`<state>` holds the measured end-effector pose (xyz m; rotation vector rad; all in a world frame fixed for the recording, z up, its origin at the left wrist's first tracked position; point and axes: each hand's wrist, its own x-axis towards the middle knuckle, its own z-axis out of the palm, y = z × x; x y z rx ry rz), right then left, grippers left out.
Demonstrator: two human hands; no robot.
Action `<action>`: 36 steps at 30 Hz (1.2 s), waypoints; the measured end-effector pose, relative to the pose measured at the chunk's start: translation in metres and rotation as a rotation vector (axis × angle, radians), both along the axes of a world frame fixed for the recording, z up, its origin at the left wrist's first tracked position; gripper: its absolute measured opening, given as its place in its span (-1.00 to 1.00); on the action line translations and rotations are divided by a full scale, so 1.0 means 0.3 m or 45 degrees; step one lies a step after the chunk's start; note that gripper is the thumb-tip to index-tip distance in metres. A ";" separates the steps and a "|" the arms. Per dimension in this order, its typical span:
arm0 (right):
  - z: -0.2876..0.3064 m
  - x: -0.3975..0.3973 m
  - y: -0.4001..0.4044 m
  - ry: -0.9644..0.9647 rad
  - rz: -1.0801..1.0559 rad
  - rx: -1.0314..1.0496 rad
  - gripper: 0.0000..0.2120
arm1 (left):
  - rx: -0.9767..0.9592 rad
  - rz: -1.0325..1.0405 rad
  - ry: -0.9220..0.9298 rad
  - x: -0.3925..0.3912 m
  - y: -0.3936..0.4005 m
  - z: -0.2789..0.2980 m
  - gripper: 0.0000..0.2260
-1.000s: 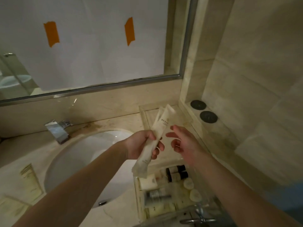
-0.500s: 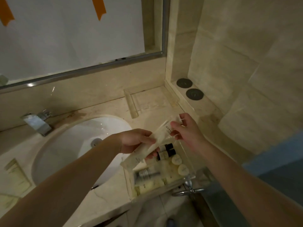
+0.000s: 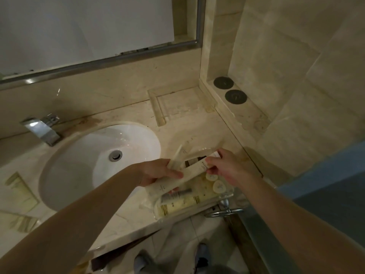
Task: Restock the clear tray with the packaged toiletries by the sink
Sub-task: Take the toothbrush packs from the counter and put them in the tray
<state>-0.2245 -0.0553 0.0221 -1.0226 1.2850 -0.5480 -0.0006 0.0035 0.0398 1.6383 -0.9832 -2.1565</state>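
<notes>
A clear tray (image 3: 225, 196) stands on the counter's front edge, right of the sink. It holds small dark bottles, round white soaps (image 3: 218, 185) and flat yellowish packets (image 3: 177, 206). Just above the tray I hold a long white packaged toiletry (image 3: 192, 171) with both hands. My left hand (image 3: 160, 172) grips its lower part together with a second slim packet (image 3: 175, 157) that sticks up. My right hand (image 3: 225, 167) pinches the long packet's upper end with the fingertips.
The white oval sink (image 3: 94, 161) with a chrome tap (image 3: 41, 129) lies to the left. More flat packets (image 3: 19, 190) lie on the counter at far left. Two dark round discs (image 3: 229, 89) sit on the ledge at right. A chrome towel ring (image 3: 223, 211) hangs below the counter edge.
Both hands have come down from mirror height to just over the tray. My right hand, open a second ago, has closed on the long packet's upper end.
</notes>
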 end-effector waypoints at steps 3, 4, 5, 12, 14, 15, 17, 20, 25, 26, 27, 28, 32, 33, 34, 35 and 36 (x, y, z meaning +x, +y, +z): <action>-0.035 -0.012 0.016 0.054 -0.008 0.085 -0.88 | -0.075 -0.100 -0.164 0.037 0.019 -0.020 -0.54; -0.045 -0.017 0.023 0.062 -0.004 0.103 -0.89 | -0.095 -0.119 -0.225 0.048 0.028 -0.027 -0.54; -0.054 -0.021 0.029 0.078 0.007 0.111 -0.89 | -0.117 -0.131 -0.295 0.061 0.037 -0.039 -0.54; -0.100 -0.049 0.079 0.159 0.151 0.203 -0.88 | -0.272 -0.384 -0.705 0.054 0.107 -0.080 -0.62; -0.118 -0.057 0.085 0.376 0.310 0.092 -0.81 | -0.350 -0.475 -0.863 0.032 0.108 -0.082 -0.69; -0.124 -0.060 0.087 0.499 0.406 0.004 -0.79 | -0.385 -0.524 -0.923 0.023 0.109 -0.088 -0.70; -0.136 -0.066 0.091 0.667 0.553 -0.160 -0.77 | -0.460 -0.640 -1.040 0.008 0.115 -0.101 -0.70; -0.140 -0.068 0.100 0.818 0.706 -0.319 -0.76 | -0.534 -0.763 -1.122 -0.008 0.125 -0.119 -0.69; -0.140 -0.048 0.114 1.384 0.979 -0.787 -0.58 | -0.593 -0.865 -1.254 -0.015 0.136 -0.129 -0.48; -0.146 -0.048 0.120 1.416 0.983 -0.842 -0.56 | -0.600 -0.849 -1.266 -0.010 0.140 -0.131 -0.44; -0.151 -0.051 0.127 1.435 0.977 -0.887 -0.55 | -0.603 -0.830 -1.275 -0.007 0.146 -0.130 -0.42; -0.158 -0.055 0.133 1.450 0.963 -0.916 -0.53 | -0.610 -0.815 -1.284 -0.005 0.151 -0.127 -0.40; -0.179 -0.073 0.153 1.491 0.888 -1.028 -0.59 | -0.544 -0.753 -1.158 0.003 0.164 -0.114 -0.42; -0.182 -0.076 0.156 1.497 0.886 -1.047 -0.62 | -0.501 -0.749 -1.106 0.006 0.166 -0.111 -0.43; -0.185 -0.080 0.159 1.494 0.885 -1.059 -0.64 | -0.474 -0.766 -1.073 0.007 0.169 -0.106 -0.43; -0.187 -0.082 0.158 1.490 0.885 -1.065 -0.65 | -0.469 -0.797 -1.073 0.007 0.172 -0.105 -0.41; -0.189 -0.084 0.157 1.491 0.889 -1.067 -0.65 | -0.481 -0.828 -1.100 0.005 0.178 -0.103 -0.40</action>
